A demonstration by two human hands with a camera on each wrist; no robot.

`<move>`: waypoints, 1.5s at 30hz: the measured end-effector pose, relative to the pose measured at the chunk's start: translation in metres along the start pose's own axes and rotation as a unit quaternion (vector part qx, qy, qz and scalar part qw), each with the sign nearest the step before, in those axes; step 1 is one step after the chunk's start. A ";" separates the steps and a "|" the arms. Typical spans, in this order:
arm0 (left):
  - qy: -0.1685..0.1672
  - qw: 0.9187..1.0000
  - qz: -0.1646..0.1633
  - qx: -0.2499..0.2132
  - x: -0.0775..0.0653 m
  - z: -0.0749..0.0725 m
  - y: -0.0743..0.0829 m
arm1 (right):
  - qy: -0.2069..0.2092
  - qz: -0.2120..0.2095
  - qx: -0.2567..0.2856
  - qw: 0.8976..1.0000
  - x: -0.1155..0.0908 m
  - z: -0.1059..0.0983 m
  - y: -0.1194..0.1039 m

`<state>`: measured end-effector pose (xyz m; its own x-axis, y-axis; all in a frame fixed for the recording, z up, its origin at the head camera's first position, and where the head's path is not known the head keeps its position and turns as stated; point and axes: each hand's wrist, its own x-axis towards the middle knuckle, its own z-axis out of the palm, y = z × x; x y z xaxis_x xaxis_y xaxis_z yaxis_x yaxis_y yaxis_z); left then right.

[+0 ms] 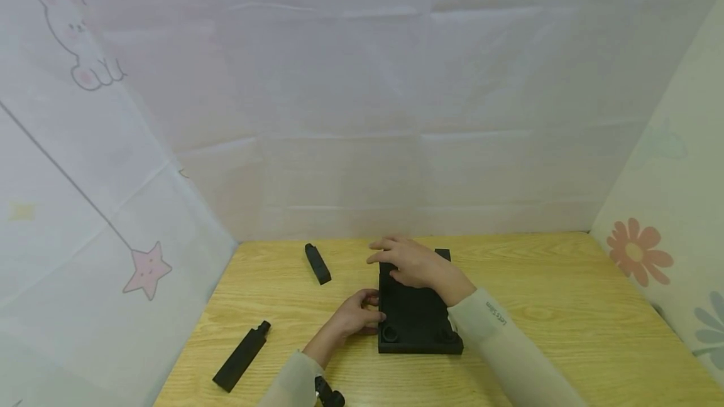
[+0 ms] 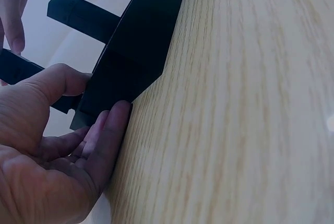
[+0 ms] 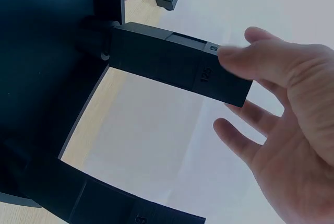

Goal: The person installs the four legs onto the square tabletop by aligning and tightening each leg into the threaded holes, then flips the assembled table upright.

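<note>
A black rectangular panel (image 1: 413, 309) with raised edges lies on the table, its hollow side up. Near its front corners are round sockets (image 1: 390, 333). My left hand (image 1: 353, 316) grips the panel's left side, thumb over the rim and fingers against the outer face. At the far left corner stands a square black leg (image 3: 156, 54) marked 125. My right hand (image 3: 282, 98) holds this leg near its free end, with the thumb on one face and some fingers behind. A second leg (image 3: 115, 198) stands at the far right corner.
Two loose black legs lie left of the panel: one towards the back (image 1: 318, 264), another nearer the front (image 1: 242, 357). The wooden table (image 1: 565, 306) meets cloth-covered walls at the back, left and right.
</note>
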<state>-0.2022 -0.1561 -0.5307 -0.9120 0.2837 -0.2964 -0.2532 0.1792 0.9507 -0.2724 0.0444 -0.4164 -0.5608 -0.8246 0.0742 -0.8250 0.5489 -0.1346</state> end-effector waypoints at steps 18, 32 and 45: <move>0.003 1.000 0.001 0.000 -0.001 0.003 0.003 | 0.018 0.031 0.033 0.999 -0.002 0.004 -0.001; -0.002 1.000 0.002 0.013 -0.003 -0.001 0.000 | 0.044 0.041 0.019 0.998 -0.001 0.009 -0.005; 0.003 1.000 0.005 0.022 -0.003 -0.008 -0.003 | 0.038 0.054 0.001 0.998 0.007 0.010 -0.008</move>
<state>-0.2017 -0.1652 -0.5325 -0.9162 0.2810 -0.2857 -0.2289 0.2181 0.9487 -0.2693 0.0332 -0.4245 -0.6496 -0.7485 0.1336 -0.7599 0.6329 -0.1486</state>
